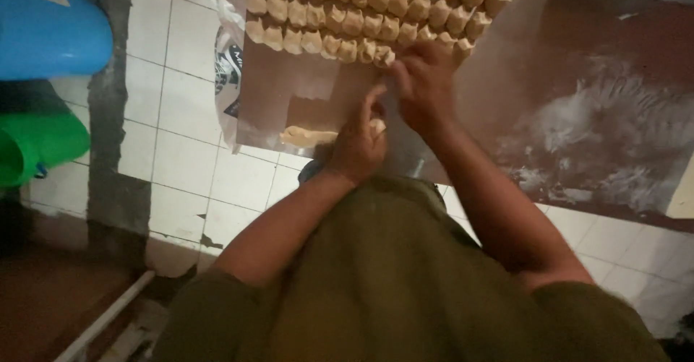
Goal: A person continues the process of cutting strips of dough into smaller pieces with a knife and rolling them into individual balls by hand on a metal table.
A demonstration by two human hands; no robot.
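Several rows of pale folded dumplings (361, 8) lie on a brown board (289, 95) in front of me. My right hand (423, 84) reaches to the near end of the closest row, its fingers on a dumpling there. My left hand (358, 145) sits just below it, fingers curled around a small pale piece of dough (377, 126). A flat strip of dough (307, 136) lies at the board's near edge, left of my left hand. Blur hides the fingertips.
A flour-dusted dark brown table (607, 109) lies to the right. A blue plastic tub (50, 33) and a green one (36, 145) stand at the left on a white tiled floor (188, 152). A printed plastic bag (228, 66) sticks out beside the board.
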